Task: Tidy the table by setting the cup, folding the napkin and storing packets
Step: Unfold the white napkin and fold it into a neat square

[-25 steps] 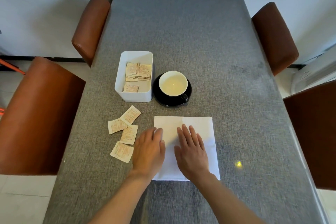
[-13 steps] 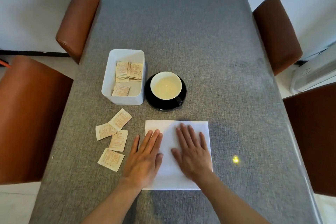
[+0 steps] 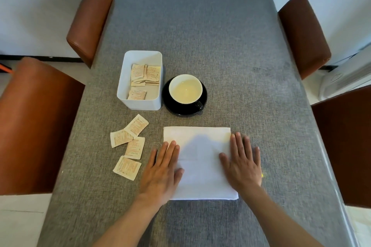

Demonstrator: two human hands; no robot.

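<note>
Hands flat: left (image 3: 162,172), right (image 3: 244,164) | napkin (image 3: 200,166) (white, square, creased)

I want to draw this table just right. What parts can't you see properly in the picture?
1. Head view: the words on the loose packets are too small to read.
2. The napkin's side edges lie under the left hand and right hand.
3. How many packets lie stacked in the white box is unclear; they overlap.
4. The saucer is mostly covered by the cup.
5. The near chairs are cut off by the frame edges.
</note>
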